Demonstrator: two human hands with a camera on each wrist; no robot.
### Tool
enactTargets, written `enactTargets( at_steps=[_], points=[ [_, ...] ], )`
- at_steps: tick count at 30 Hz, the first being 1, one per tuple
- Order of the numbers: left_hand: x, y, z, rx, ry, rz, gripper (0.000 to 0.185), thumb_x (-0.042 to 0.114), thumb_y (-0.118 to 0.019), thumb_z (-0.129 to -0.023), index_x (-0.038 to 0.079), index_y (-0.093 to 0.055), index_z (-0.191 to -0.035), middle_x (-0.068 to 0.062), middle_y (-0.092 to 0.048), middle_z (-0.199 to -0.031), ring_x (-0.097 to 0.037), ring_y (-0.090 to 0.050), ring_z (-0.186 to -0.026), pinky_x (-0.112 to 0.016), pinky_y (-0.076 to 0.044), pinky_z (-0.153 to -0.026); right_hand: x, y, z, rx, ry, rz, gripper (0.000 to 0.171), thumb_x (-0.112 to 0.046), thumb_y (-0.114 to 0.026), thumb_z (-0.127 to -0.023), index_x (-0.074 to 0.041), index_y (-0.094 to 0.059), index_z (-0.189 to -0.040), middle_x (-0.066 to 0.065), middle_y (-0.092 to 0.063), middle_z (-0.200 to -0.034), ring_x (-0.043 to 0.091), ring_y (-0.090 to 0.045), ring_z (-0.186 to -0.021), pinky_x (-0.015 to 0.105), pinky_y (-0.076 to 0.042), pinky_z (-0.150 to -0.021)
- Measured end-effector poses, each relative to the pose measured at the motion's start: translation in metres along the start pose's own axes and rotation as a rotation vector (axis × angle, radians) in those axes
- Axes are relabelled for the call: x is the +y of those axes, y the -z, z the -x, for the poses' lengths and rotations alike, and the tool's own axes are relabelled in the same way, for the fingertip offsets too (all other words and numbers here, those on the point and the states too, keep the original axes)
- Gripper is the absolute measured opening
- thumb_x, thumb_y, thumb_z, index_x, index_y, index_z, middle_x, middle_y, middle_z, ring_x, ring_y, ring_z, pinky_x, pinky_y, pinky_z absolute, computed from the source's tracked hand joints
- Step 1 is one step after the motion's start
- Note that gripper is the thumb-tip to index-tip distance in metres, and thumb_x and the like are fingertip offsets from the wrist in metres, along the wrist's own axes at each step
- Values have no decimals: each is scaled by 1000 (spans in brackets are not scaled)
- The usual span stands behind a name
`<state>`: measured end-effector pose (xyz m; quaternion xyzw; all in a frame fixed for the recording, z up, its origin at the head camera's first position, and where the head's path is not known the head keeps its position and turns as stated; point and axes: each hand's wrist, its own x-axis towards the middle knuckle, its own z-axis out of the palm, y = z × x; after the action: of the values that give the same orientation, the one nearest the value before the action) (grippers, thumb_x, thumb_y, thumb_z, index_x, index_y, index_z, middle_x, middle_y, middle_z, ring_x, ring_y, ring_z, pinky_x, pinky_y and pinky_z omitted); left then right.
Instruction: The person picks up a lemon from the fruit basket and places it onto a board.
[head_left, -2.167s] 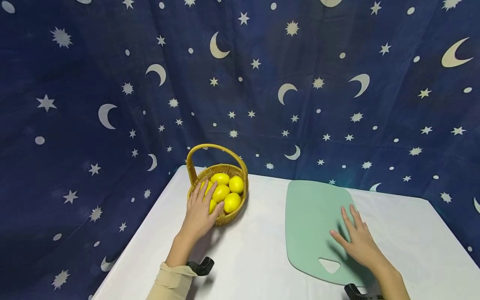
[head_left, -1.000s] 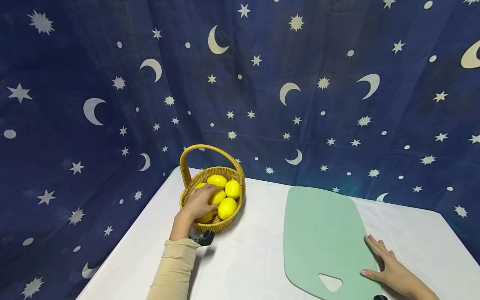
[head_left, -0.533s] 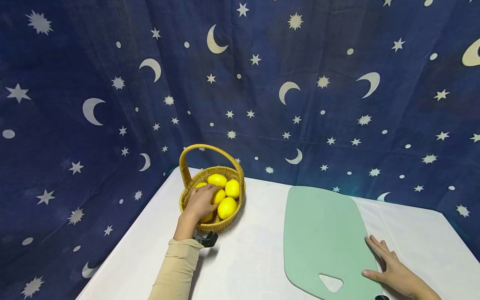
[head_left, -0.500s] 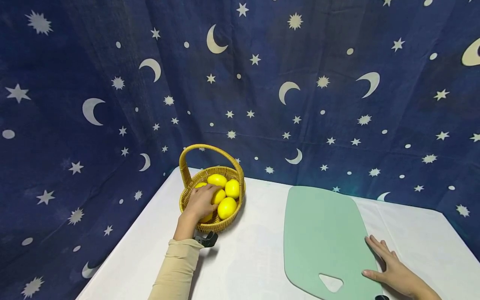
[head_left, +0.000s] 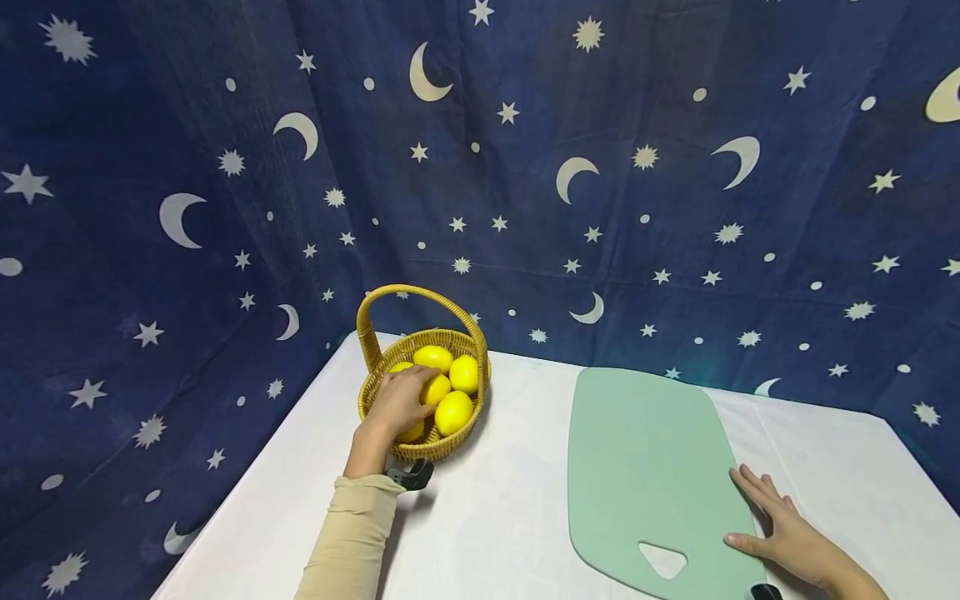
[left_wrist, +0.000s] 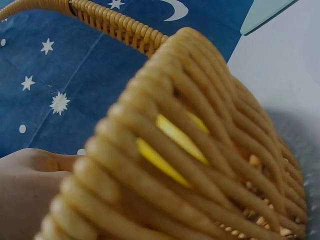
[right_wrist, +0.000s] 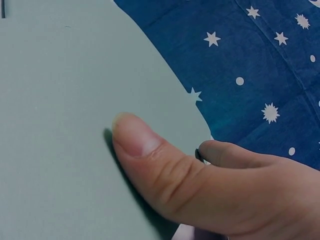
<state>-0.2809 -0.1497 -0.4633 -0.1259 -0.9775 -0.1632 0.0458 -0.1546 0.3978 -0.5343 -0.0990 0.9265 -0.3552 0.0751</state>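
A yellow wicker basket (head_left: pixel 438 452) with a tall arched handle stands on the left side of the table, several lemons inside it. My left hand (head_left: pixel 397 402) reaches in over the near left rim, its fingers and thumb curled round a lemon (head_left: pixel 438 389) near the middle; part of that fruit is hidden beneath the hand. Woven basket wall (left_wrist: pixel 200 145) fills most of the left wrist view. On the right lies a pale green cutting board (head_left: pixel 648 467). My right hand (head_left: pixel 791 542) is at its right edge, thumb (right_wrist: pixel 145 155) over the surface and fingers extended along the side.
A white cloth (head_left: pixel 517 492) covers the table. Behind and to the left hangs a dark blue curtain (head_left: pixel 510 192) with moons and stars. Other lemons (head_left: pixel 454 413) lie close round the left hand, and the basket handle (head_left: pixel 420 290) arches above them.
Since the oldest frame my left hand has gone from spread fingers above the basket to curling round a lemon. My right hand has come down from over the board to its right edge.
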Motion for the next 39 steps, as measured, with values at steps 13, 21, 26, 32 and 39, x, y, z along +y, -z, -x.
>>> enactTargets(
  at_steps=[13, 21, 26, 32, 39],
  points=[
    [-3, 9, 1, -5, -12, 125, 59, 17, -74, -81, 8, -52, -135, -13, -55, -134, -32, -50, -125, -47, -39, -107, -1, 0, -2, 0, -21, -6, 92, -24, -74, -78, 14, -19, -143, 45, -5, -145, 59, 18, -132, 65, 27, -100],
    [-2, 11, 2, 4, -18, 163, 60, 18, -74, -82, 6, -51, -136, -14, -54, -135, -33, -50, -125, -47, -39, -107, -3, 0, -1, -1, -15, -8, 92, -23, -73, -79, 13, -19, -144, 44, -5, -146, 59, 18, -133, 65, 27, -100],
    [-1, 13, 3, 23, -32, 179, 60, 19, -74, -81, 6, -52, -135, -14, -54, -135, -33, -50, -125, -47, -39, -107, -3, 0, 0, 5, -11, -3, 93, -23, -74, -78, 12, -19, -144, 43, -5, -146, 58, 18, -133, 64, 26, -102],
    [-1, 16, 4, 48, -71, 181, 58, 19, -75, -80, 4, -54, -133, -15, -57, -132, -33, -51, -124, -47, -40, -106, -3, 1, -1, 7, -9, 2, 93, -24, -74, -78, 13, -19, -144, 44, -6, -145, 59, 17, -133, 65, 25, -102],
    [1, 19, 5, 60, -85, 194, 58, 21, -74, -82, 6, -53, -134, -13, -57, -133, -33, -50, -125, -47, -40, -106, -3, 1, 0, 12, 1, -2, 93, -23, -74, -78, 14, -19, -143, 45, -7, -145, 59, 16, -133, 66, 25, -102]
  ],
)
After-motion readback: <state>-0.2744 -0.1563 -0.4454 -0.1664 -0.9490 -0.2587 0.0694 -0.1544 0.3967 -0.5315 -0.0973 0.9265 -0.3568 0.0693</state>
